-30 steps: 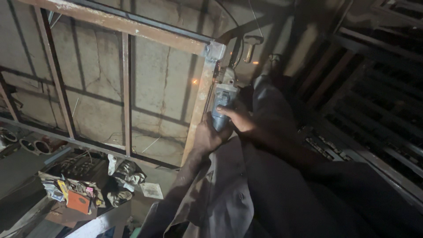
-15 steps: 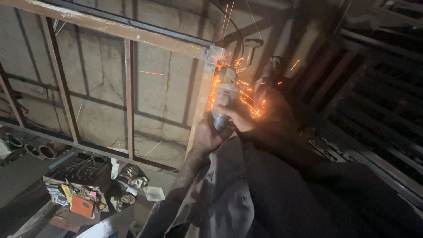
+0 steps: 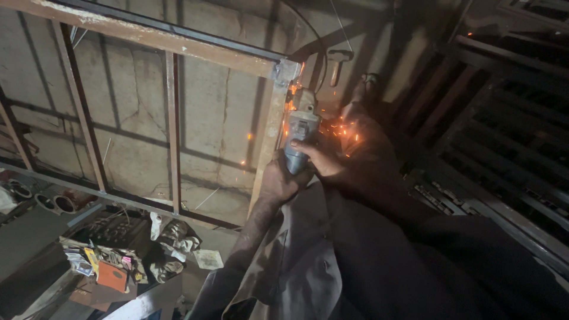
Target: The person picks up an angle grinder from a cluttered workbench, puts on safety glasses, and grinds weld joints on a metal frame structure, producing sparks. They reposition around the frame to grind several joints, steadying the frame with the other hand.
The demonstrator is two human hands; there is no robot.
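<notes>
Both hands grip an angle grinder against a metal frame, sparks flying.

The left hand wraps its fingers around the rear of the grey angle grinder; the right hand closes its fingers on the body. The grinder's head meets the upper corner of the rusty metal frame, throwing orange sparks. A hammer hangs just beyond.
</notes>
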